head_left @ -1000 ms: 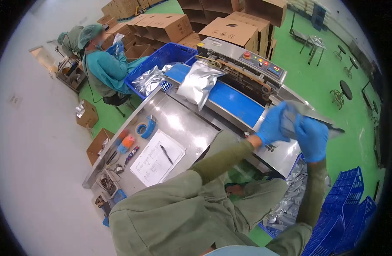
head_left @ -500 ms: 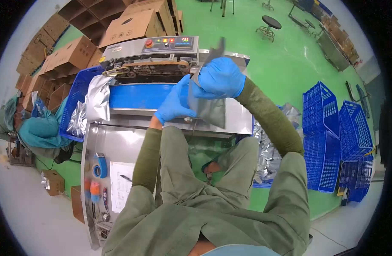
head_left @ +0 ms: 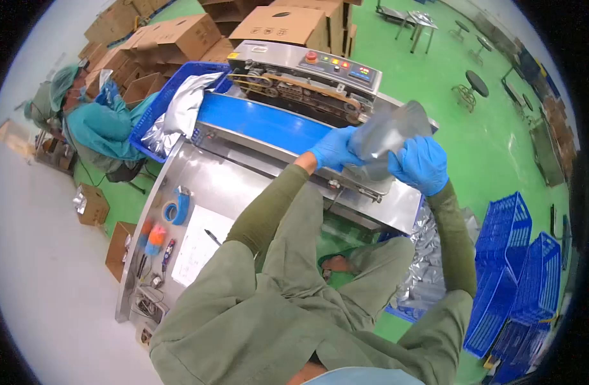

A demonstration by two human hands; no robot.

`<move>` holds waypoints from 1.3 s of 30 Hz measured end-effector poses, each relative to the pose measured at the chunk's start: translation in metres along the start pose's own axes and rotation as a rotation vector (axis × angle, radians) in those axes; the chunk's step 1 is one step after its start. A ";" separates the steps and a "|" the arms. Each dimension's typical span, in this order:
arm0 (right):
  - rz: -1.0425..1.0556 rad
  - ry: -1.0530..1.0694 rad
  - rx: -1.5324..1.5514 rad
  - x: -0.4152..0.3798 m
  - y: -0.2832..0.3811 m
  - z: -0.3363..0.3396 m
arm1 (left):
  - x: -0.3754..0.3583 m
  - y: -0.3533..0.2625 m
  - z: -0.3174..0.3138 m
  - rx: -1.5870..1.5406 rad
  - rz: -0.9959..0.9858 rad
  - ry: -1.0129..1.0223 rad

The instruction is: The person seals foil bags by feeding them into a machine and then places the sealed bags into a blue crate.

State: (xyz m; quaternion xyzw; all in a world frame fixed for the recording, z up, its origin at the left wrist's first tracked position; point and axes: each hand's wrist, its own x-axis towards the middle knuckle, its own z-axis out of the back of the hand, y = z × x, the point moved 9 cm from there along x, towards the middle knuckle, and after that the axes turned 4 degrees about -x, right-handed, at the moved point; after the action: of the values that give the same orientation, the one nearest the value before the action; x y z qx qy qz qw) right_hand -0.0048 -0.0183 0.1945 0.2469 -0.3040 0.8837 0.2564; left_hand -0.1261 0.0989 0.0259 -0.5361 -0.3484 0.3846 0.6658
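A silver foil pouch, smeared by motion, is held up between my blue-gloved hands at the right end of the sealing machine. My left hand is closed on the pouch's left side, just over the edge of the blue conveyor belt. Fingers curled, my right hand grips the pouch's right side. Another silver pouch lies at the belt's far left end, hanging over a blue crate that holds more pouches.
On the steel table are blue tape, a paper sheet and a pen. Silver pouches fill a crate by my right leg. Blue crates stand at right. A co-worker sits at left, near cardboard boxes.
My view has turned, shifting the machine rightward and tilting it. My right hand has moved from above the pouch to its right side, and the pouch has turned with it.
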 end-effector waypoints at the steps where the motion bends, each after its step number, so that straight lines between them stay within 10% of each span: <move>1: -0.067 -0.038 0.046 -0.010 -0.006 0.008 | 0.007 0.015 -0.012 -0.062 0.071 0.068; 7: -0.941 -0.385 0.585 -0.102 -0.069 0.003 | 0.013 0.003 -0.018 0.033 -0.111 0.142; 26: -0.584 -0.021 0.027 -0.118 -0.052 -0.038 | -0.023 -0.083 0.047 0.454 -0.427 -0.225; 29: -0.554 0.040 0.009 -0.130 -0.053 -0.043 | -0.037 -0.084 0.046 0.619 -0.787 -0.284; 35: -0.807 -0.360 0.346 -0.126 -0.048 -0.044 | -0.030 -0.057 0.032 0.084 -0.487 -0.430; 39: -1.342 -0.372 0.741 -0.149 -0.075 -0.067 | -0.002 -0.058 0.023 -0.072 -0.217 -0.479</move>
State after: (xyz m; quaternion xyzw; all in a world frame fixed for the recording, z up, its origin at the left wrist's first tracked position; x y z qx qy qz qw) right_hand 0.1324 0.0319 0.0910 0.5907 0.1862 0.5281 0.5809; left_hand -0.1392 0.0998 0.0870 -0.4125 -0.5651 0.4142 0.5822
